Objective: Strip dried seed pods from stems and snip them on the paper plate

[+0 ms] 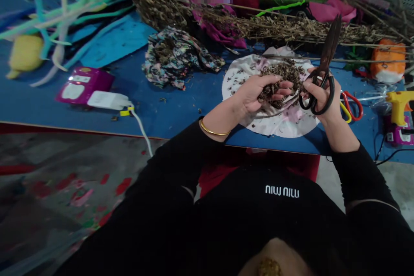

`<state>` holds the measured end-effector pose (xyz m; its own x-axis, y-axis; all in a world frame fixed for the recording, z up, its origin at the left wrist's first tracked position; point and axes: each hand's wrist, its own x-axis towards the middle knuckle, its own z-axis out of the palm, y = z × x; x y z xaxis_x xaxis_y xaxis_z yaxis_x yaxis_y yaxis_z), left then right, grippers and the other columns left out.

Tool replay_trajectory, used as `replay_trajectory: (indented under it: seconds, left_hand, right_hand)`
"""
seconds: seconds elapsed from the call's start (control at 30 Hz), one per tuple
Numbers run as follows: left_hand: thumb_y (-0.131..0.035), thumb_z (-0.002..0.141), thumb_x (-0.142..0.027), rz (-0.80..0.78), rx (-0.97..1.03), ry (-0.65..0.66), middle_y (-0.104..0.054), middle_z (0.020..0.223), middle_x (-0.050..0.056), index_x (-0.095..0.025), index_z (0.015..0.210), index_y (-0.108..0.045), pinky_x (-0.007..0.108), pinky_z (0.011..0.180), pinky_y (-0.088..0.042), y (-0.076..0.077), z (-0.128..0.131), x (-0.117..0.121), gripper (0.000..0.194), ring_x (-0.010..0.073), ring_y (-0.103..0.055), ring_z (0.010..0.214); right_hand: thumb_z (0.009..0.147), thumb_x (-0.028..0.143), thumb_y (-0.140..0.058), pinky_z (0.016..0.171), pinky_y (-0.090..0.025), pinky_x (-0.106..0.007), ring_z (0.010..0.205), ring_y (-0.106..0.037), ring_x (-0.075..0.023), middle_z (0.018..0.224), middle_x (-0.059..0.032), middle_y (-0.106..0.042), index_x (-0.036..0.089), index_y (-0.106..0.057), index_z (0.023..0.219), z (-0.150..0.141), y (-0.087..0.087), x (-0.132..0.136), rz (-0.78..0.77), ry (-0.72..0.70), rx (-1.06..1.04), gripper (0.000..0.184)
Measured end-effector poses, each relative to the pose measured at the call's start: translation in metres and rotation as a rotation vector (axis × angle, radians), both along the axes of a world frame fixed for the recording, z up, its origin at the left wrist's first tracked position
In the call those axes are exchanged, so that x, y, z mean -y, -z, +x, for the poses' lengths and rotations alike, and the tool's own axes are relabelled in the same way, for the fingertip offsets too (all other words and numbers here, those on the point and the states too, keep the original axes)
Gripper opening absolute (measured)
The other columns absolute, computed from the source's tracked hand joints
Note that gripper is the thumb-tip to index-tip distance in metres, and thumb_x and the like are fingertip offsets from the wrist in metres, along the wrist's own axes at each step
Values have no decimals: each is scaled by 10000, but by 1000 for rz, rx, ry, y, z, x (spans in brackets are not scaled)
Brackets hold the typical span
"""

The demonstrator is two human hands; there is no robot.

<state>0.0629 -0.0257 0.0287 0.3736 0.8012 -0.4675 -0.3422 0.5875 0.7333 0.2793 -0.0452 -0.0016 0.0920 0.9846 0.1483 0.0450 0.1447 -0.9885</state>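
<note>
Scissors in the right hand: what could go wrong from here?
The black-handled scissors are in the right hand close to the left hand; a slip might nick a finger.

Their blades point up toward the dried stems and could snag there.

The dried bits lie loose on the white cloth, near the front edge of the blue table; a bump or tug might spill some.

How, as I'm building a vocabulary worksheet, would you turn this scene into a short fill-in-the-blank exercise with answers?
1. The large black-handled scissors are in the person's ____ hand.
2. The other hand touches dry plant bits on a mostly ____ cloth.
3. The table is ____.
4. At the far right, the glue gun is ____.

Missing words: right; white; blue; yellow.
</note>
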Motion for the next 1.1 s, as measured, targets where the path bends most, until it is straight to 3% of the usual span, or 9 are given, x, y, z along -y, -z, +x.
replay_trajectory:
  seconds: [0.13, 0.27, 0.43, 0.6, 0.77, 0.9, 1.1]
  left_hand:
    - [-764, 917, -173, 28, -35, -32, -793, 879, 77, -130, 1002, -728, 214, 649, -610, 2, 2, 0, 102, 146, -768, 756]
    - [-772, 875, -142, 82, -45, 18, -656, 702, 12, -146, 932, -727, 201, 489, -453, 2, 6, 3, 73, 100, -617, 577]
    - [-840, 858, -222, 195, -116, 78, -512, 589, -36, -153, 881, -730, 204, 430, -289, 0, 9, 9, 132, 73, -462, 493]
    - [-924, 779, -248, 321, -159, 75, -512, 548, -54, -169, 878, -726, 217, 454, -307, 6, 19, 16, 235, 72, -441, 469]
    - [-946, 750, -284, 384, -133, 58, -514, 526, -59, -184, 757, -627, 220, 456, -343, 13, 24, 20, 334, 64, -427, 445]
    - [-912, 776, -259, 379, -163, 69, -482, 511, -63, -198, 752, -601, 229, 462, -352, 13, 21, 20, 319, 78, -443, 446]
    - [-804, 806, -174, 400, -225, 158, -493, 520, -44, -186, 710, -606, 236, 461, -310, 4, 19, 22, 220, 74, -415, 454]
  right_hand:
    - [658, 563, -948, 536, -556, -290, 708, -747, -182, 856, 25, -695, 280, -672, 1090, -1, -5, 1, -107, -1, -192, 586]
    - [662, 572, -938, 540, -555, -278, 761, -768, -197, 836, 24, -695, 283, -675, 1087, -1, -5, 1, -143, 6, -207, 577]
    - [657, 552, -957, 467, -504, -277, 539, -636, -126, 751, 58, -652, 292, -691, 1100, 0, -7, 1, -144, -29, -233, 579]
    - [625, 580, -981, 459, -504, -285, 500, -567, -103, 786, 57, -664, 306, -680, 1126, -13, -8, 6, -139, -30, -239, 646]
    - [654, 621, -970, 525, -545, -321, 567, -613, -126, 893, 26, -702, 314, -659, 1240, -22, -2, 9, -151, -93, -191, 731]
    - [664, 656, -958, 567, -583, -341, 654, -681, -168, 915, 16, -714, 335, -656, 1288, -15, 2, 5, -126, -67, -166, 764]
    - [632, 603, -986, 590, -605, -348, 653, -675, -165, 881, 19, -733, 298, -675, 1124, -15, -4, 6, -104, -59, -115, 657]
